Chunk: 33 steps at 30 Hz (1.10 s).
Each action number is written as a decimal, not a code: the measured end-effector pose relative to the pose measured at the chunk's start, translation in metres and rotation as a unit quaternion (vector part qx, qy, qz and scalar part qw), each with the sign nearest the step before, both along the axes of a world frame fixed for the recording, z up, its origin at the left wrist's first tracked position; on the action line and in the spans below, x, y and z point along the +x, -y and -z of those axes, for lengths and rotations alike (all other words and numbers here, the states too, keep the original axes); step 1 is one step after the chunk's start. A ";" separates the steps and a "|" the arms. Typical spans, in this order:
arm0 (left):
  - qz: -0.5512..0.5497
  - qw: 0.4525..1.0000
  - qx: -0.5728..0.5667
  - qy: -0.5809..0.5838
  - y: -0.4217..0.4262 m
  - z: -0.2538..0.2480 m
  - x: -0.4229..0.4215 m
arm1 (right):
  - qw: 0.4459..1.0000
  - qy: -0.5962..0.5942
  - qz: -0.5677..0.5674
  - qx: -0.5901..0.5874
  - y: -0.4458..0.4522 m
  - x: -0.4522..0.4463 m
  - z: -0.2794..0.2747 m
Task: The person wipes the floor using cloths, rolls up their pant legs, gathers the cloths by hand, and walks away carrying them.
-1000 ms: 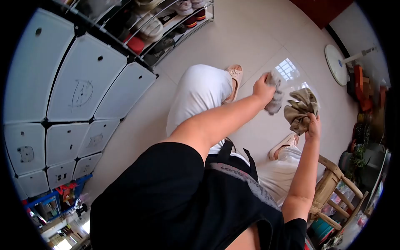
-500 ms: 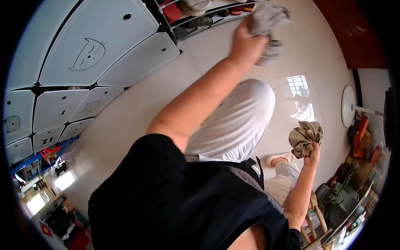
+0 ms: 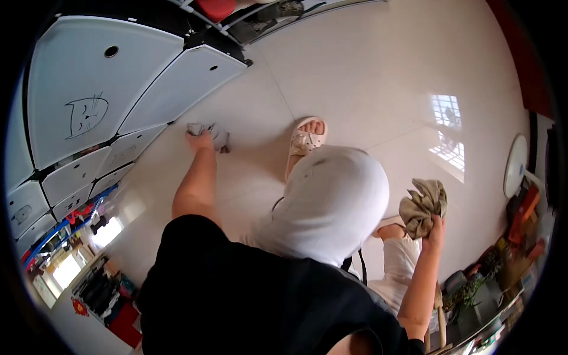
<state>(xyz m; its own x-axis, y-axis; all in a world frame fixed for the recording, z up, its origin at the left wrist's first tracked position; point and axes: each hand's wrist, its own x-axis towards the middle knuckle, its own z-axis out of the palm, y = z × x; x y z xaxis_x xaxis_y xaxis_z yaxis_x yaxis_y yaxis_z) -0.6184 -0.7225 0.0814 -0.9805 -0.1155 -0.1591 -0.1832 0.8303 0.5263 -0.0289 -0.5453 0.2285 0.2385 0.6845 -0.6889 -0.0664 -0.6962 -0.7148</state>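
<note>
A crumpled grey cloth (image 3: pixel 219 137) is gripped in my left hand (image 3: pixel 201 141), low over the tiled floor beside the base of the white cabinet. Whether that cloth touches the floor I cannot tell. On the other side, my right hand (image 3: pixel 436 229) is closed around the lower end of a bunched khaki cloth (image 3: pixel 423 206), held up near my knee. Between the two arms are my bent leg in white trousers (image 3: pixel 337 201) and a foot in a light sandal (image 3: pixel 305 141).
White cabinet doors (image 3: pixel 106 89) with cat drawings line the left side. A shoe rack (image 3: pixel 260 23) stands at the top. At right are a white round fan-like object (image 3: pixel 516 165), a plant (image 3: pixel 467 293) and assorted boxes. Shiny floor tiles (image 3: pixel 367 77) reflect a window.
My left hand with the grey cloth has swung from near the shoe rack down and left toward the cabinet base. The view has shifted; my right hand still holds the khaki cloth.
</note>
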 end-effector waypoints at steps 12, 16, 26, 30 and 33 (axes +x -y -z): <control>-0.112 0.968 0.015 0.223 -0.074 0.079 -0.054 | 0.994 0.005 -0.084 -0.074 -0.061 -0.051 0.044; -0.001 0.981 -0.081 0.174 -0.101 0.097 -0.028 | 0.986 0.044 -0.145 -0.063 -0.097 -0.060 0.085; 0.474 0.870 0.047 0.124 -0.186 0.072 0.115 | 0.841 0.373 -0.388 -0.058 -0.166 -0.076 0.235; 0.318 0.940 0.124 -0.020 -0.198 0.065 0.103 | 0.801 0.455 -0.385 -0.053 -0.157 -0.078 0.239; 0.235 0.959 0.145 -0.065 -0.210 0.083 0.055 | 0.801 0.448 -0.395 -0.049 -0.159 -0.077 0.241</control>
<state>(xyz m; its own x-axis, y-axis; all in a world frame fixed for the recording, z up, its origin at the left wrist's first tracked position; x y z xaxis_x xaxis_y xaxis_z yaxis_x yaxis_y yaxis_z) -0.5632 -0.5122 -0.0015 -0.9275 0.3736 0.0100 0.2579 0.6207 0.7404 -0.1061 -0.3868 -0.0129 0.1858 0.8181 -0.5443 0.9310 -0.3236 -0.1686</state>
